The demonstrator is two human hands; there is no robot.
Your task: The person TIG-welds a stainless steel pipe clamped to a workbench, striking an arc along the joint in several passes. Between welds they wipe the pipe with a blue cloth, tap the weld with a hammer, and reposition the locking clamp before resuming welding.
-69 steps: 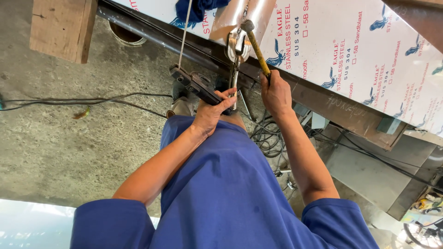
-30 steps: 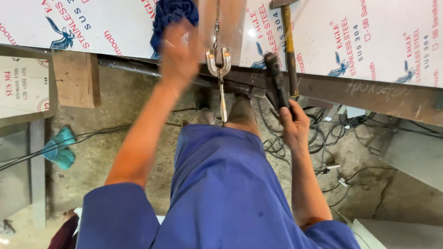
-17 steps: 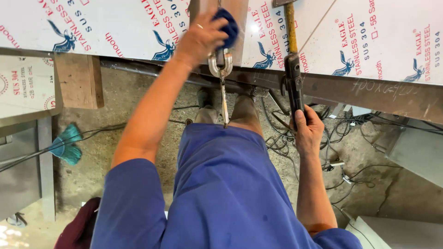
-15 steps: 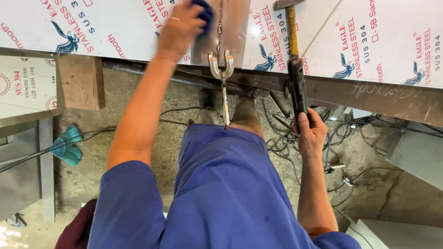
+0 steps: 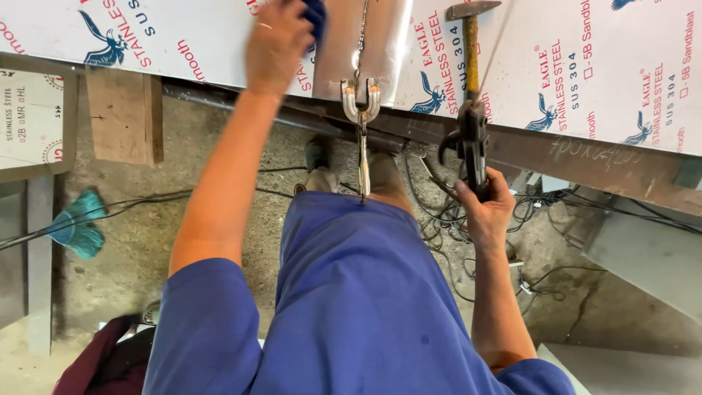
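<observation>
At inspection the left hand (image 5: 276, 44) clenched a blue cloth (image 5: 315, 14) against the bare steel strip (image 5: 365, 36), wiping judged underway, while the right hand (image 5: 486, 212) gripped a dark clamp tool (image 5: 472, 143) at the bench edge, hammer (image 5: 472, 36) lying unused.

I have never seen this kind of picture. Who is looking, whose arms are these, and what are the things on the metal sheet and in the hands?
The camera sits on a person's head and looks down, so you see their own blue clothes, arms and feet. In front lies a white-filmed steel sheet on a dark steel beam. The left hand presses a blue cloth on the sheet. The right hand grips a dark clamping tool at the beam's edge. A hammer lies on the sheet. A shiny locking clamp hangs between the arms. Below are a concrete floor, cables and a teal broom.
</observation>
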